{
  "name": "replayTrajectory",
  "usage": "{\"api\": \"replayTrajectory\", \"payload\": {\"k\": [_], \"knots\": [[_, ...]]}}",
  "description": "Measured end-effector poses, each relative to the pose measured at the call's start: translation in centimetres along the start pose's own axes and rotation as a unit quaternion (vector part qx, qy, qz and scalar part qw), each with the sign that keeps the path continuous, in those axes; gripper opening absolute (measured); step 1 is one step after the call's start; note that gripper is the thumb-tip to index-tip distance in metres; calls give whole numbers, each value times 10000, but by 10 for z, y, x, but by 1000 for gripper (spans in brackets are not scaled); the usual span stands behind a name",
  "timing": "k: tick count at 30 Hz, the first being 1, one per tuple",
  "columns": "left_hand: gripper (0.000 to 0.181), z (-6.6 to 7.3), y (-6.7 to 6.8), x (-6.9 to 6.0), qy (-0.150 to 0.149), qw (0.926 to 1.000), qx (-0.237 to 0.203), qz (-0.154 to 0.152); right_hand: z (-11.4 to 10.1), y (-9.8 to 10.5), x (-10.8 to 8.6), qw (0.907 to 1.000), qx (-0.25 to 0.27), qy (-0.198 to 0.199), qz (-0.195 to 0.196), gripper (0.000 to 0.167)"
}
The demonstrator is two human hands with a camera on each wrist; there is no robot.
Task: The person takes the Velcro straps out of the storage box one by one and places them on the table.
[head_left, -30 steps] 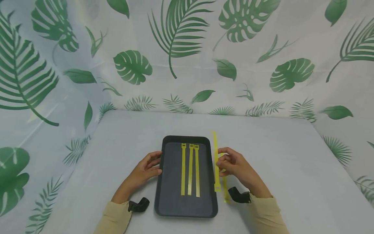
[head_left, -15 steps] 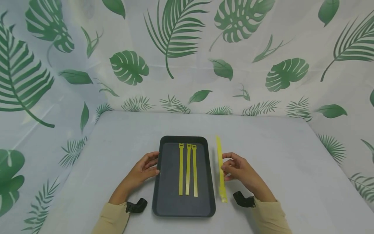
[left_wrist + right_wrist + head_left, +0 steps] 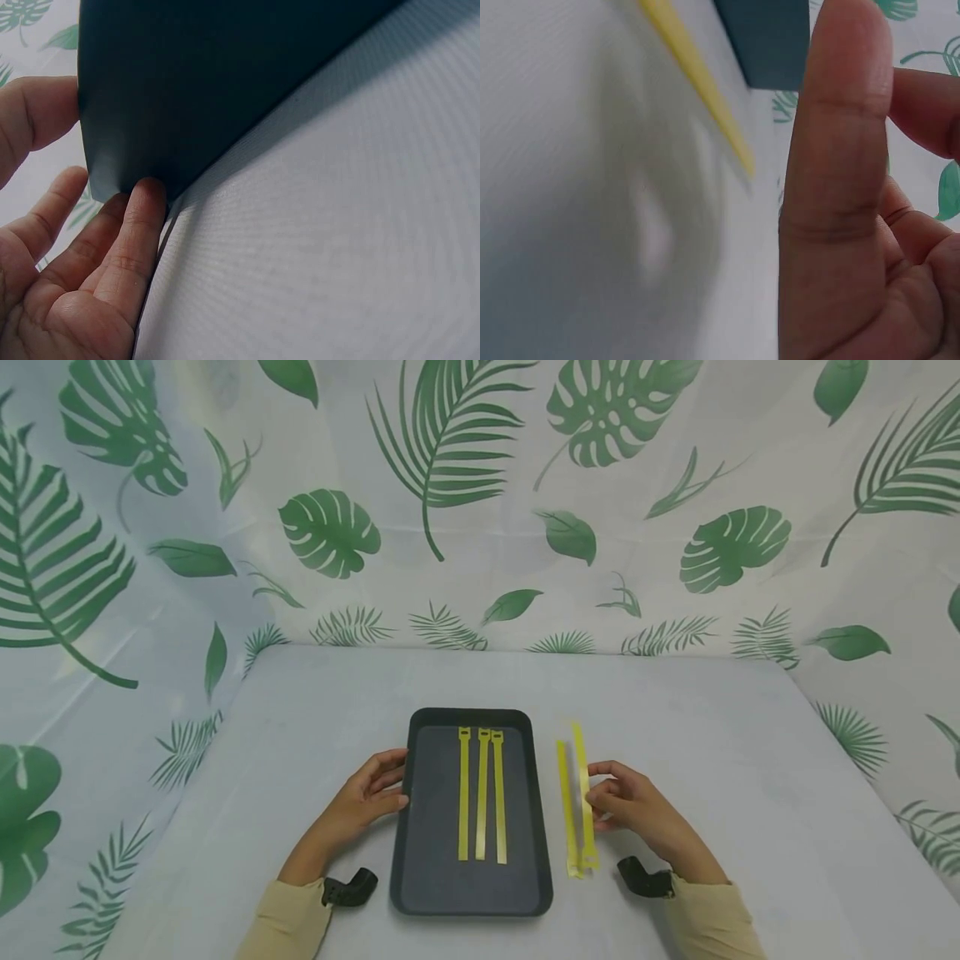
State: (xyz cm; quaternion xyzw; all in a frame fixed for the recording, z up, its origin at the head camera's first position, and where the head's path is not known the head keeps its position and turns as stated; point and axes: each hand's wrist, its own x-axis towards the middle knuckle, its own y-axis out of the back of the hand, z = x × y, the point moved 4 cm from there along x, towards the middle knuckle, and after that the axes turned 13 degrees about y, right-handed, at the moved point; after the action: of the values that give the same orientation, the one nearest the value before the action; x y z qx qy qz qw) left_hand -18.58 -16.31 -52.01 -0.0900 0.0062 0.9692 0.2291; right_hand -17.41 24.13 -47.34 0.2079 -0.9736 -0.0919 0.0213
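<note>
My left hand (image 3: pixel 372 791) rests against the left side of the dark grey tray (image 3: pixel 471 893), its fingertips touching the outer wall in the left wrist view. Between thumb and fingers, my right hand (image 3: pixel 632 802) pinches a yellow cable strap (image 3: pixel 582 777) with a slotted head at its near end. Just left of it, a second yellow strap (image 3: pixel 566 793) lies on the table; the right wrist view shows a yellow strap (image 3: pixel 705 86) on the white surface. Inside the tray lie a left strap (image 3: pixel 463 802), a middle strap (image 3: pixel 483 802) and a right strap (image 3: pixel 499 802), roughly parallel.
A white cloth covers the table (image 3: pixel 697 735). Behind it and along the sides hangs a white curtain (image 3: pixel 465 585) printed with green leaves. Black wrist cameras are worn on the left wrist (image 3: pixel 350 888) and right wrist (image 3: pixel 645 878).
My right hand has moved right, away from the tray, carrying its strap. The strap on the table now shows to the left of the held one. My left hand stays at the tray.
</note>
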Motion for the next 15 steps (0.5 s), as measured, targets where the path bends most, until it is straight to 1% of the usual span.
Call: {"api": "replayTrajectory", "payload": {"k": [4, 10, 15], "knots": [[69, 0, 1, 0, -42, 10000, 36, 21, 3, 4, -2, 9999, -42, -126, -39, 49], [69, -1, 1, 0, -43, 10000, 40, -12, 12, 9, -4, 9978, -138, -650, 38, 51], [70, -1, 1, 1, 15, 10000, 20, -16, 17, 12, -5, 9949, -267, -962, 139, 49]]}}
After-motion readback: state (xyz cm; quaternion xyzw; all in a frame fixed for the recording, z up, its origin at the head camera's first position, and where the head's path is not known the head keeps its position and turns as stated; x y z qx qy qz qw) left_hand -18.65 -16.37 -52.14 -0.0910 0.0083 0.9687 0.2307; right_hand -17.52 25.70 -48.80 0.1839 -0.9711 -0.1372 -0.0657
